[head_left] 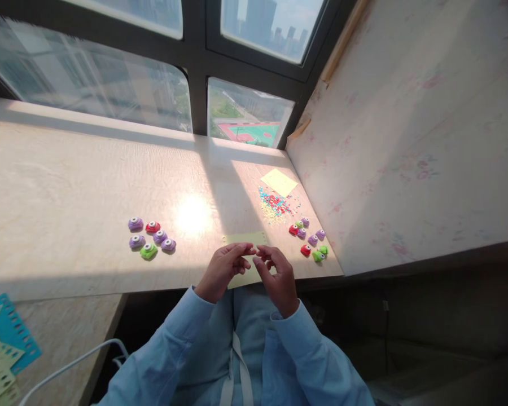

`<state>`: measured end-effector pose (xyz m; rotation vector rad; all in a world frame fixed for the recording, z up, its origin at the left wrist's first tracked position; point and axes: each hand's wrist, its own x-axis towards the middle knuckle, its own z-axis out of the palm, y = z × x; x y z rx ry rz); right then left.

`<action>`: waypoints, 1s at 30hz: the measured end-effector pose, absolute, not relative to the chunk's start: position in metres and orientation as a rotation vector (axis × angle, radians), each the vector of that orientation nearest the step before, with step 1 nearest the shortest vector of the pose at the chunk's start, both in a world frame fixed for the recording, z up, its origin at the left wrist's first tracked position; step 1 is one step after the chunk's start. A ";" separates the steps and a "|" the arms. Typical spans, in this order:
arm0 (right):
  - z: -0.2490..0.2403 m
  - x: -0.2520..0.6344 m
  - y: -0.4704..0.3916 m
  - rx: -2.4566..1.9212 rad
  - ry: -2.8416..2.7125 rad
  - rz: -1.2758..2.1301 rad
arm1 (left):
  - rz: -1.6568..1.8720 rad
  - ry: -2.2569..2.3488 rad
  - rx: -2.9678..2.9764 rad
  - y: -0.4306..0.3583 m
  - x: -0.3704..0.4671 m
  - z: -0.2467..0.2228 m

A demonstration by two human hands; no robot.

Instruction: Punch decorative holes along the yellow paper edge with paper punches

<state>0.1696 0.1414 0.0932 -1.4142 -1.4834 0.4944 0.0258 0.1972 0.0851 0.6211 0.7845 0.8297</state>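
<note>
My left hand (227, 266) and my right hand (276, 276) meet fingertip to fingertip over a pale yellow sheet of paper (242, 278) at the table's front edge. Thumb and forefinger are pinched together on each hand. Whatever lies between the fingertips is too small to make out. Small holes show along the sheet's upper edge, and the hands cover its middle. To the right of my right hand is a group of small craft punches (306, 250) in purple, red and green.
More punches (147, 239) sit on the left. Beyond my hands lies a heap of red, blue and yellow paper bits (276, 205) beside a yellow sheet (279, 182). Punched blue paper (21, 338) and a white cable (74, 366) are at lower left. A papered wall (406, 141) bounds the right.
</note>
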 end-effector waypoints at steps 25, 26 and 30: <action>0.087 0.259 0.228 -1.622 -1.419 0.269 | 0.858 1.241 1.153 0.184 0.030 0.074; 0.087 0.263 0.236 -1.670 -1.404 0.231 | 0.857 1.271 1.191 0.183 0.029 0.073; 0.085 0.274 0.244 -1.740 -1.347 0.228 | 0.874 1.313 1.318 0.181 0.030 0.069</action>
